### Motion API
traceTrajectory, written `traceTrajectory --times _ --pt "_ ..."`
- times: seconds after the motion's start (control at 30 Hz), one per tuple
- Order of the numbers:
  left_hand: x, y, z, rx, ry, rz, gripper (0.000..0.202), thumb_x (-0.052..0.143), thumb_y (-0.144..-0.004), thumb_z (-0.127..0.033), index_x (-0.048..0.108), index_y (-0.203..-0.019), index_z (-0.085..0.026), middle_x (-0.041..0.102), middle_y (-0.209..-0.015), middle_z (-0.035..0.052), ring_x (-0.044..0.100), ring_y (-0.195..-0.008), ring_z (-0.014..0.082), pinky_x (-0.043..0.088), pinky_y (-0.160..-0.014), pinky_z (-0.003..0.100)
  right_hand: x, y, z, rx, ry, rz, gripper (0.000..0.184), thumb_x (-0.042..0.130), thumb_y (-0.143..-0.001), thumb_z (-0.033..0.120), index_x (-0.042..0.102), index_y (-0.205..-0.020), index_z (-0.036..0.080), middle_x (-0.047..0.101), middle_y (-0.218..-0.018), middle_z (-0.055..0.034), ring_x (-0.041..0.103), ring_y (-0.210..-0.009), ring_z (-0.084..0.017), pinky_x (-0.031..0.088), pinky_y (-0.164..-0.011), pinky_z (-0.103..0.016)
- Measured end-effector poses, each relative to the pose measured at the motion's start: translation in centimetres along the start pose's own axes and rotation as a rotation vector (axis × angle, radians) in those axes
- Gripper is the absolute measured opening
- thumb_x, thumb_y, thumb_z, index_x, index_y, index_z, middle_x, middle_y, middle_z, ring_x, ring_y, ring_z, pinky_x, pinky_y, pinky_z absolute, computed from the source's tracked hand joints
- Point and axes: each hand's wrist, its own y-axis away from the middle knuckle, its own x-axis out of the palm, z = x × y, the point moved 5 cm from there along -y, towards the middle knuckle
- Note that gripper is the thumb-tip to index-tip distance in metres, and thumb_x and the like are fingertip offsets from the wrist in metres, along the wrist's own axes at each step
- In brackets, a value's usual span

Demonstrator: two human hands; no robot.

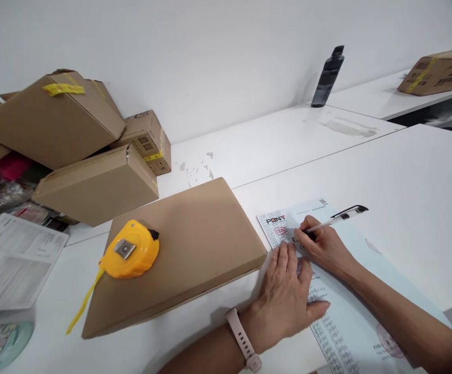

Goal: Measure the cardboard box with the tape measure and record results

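My right hand [325,246] grips a pen [337,218] with a clear barrel and black cap clip, its tip down on a pale blue printed sheet [350,259]. Bold "PONY" lettering and a red logo show near the sheet's upper left corner. Flat on the left edge of that paper lies my left hand [284,296], fingers stretched out, with a pink watch band on the wrist. Just left of it is a flat brown cardboard box [195,234]. A yellow tape measure [132,250] with a yellow strap rests on the box.
Several cardboard boxes [97,182] are stacked at the back left. Printed papers [19,259] lie at the left edge above a greenish round object [3,343]. Against the wall stands a dark bottle [327,78]. Another taped box [436,70] sits at the far right.
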Motion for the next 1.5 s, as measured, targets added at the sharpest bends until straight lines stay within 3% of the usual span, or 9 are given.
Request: traceTrajectory --times 0.93,1.5 --pt "0.23 -0.04 0.15 0.000 0.034 0.013 0.075 0.039 -0.100 -0.063 0.045 -0.144 -0.002 0.039 -0.156 0.0335 0.030 -0.150 0.0409 0.034 -0.121 0.050 -0.16 -0.13 -0.25 0.033 0.017 -0.019 0.022 0.054 -0.085 0.038 0.045 -0.069 0.025 0.040 -0.050 0.0076 0.037 -0.048 -0.012 0.031 -0.047 -0.026" --pt "0.08 0.02 -0.04 0.003 -0.005 -0.011 0.075 0.041 -0.099 -0.064 0.048 -0.143 -0.003 0.044 -0.154 0.0311 0.036 -0.147 0.0400 0.040 -0.118 0.050 -0.34 -0.15 -0.13 0.022 0.028 -0.025 0.022 0.054 -0.085 0.038 0.045 -0.069 0.026 0.040 -0.050 0.0077 0.036 -0.048 -0.012 0.031 -0.047 -0.027"
